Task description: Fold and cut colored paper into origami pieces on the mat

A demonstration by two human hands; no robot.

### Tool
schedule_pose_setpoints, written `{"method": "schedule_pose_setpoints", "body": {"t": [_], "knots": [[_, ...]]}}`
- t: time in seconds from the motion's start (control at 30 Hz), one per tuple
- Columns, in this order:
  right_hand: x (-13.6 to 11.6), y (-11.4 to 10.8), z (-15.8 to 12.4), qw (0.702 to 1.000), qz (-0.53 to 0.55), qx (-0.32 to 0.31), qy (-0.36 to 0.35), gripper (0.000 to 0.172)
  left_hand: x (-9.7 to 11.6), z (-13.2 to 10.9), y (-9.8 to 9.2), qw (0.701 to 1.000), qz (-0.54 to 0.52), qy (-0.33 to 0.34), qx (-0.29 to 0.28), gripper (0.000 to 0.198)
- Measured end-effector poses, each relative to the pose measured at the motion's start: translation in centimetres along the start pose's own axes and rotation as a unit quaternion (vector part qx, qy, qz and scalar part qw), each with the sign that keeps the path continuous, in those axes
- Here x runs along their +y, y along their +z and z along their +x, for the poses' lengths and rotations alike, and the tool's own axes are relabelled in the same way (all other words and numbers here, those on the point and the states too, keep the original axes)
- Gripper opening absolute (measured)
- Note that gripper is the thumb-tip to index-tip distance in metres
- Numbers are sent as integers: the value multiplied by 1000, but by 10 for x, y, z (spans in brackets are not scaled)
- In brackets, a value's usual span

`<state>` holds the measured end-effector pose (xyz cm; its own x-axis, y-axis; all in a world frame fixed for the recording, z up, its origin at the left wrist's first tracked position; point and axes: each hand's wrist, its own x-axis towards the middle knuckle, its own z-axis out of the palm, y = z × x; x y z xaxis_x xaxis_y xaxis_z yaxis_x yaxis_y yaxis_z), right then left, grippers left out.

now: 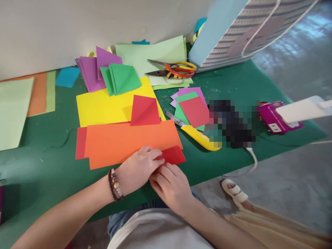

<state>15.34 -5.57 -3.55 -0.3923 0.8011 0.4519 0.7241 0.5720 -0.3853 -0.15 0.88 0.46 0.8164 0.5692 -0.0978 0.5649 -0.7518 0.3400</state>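
Both of my hands meet over a folded piece of red paper (pixel 174 155) near the front edge of the table. My left hand (pixel 140 169), with bead bracelets at its wrist, presses on the paper with curled fingers. Against its near edge my right hand (pixel 172 188) has its fingers closed on the same paper; the fingertips are partly hidden. Under and beyond them lie orange paper strips (pixel 132 138) over a red sheet (pixel 81 143). A folded red piece (pixel 145 110) rests on the yellow sheet (pixel 95 107) behind.
A yellow-handled utility knife (pixel 199 136) lies right of the strips, near small coloured squares (pixel 195 112). Two pairs of scissors (pixel 178 70) rest on pale green sheets (pixel 160 52). Folded green (pixel 126 79) and purple papers (pixel 89 74) stand behind. A paper bag (pixel 228 38) is at back right.
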Motion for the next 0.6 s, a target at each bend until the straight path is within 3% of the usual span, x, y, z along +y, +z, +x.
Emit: {"method": "schedule_pose_setpoints", "body": {"t": [0.1, 0.2, 0.4, 0.6], "knots": [[8, -13, -4, 999, 38, 19, 23, 9, 0, -1, 1, 1000, 4, 4, 0, 24], [22, -25, -8, 998, -15, 43, 48, 9, 0, -2, 3, 1000, 11, 2, 8, 21], [26, -19, -4, 998, -58, -37, 10, 17, 1, -2, 8, 999, 27, -8, 32, 18], [30, -23, 2, 994, -79, -64, 31, 21, -1, -2, 8, 999, 22, 8, 27, 20]]}}
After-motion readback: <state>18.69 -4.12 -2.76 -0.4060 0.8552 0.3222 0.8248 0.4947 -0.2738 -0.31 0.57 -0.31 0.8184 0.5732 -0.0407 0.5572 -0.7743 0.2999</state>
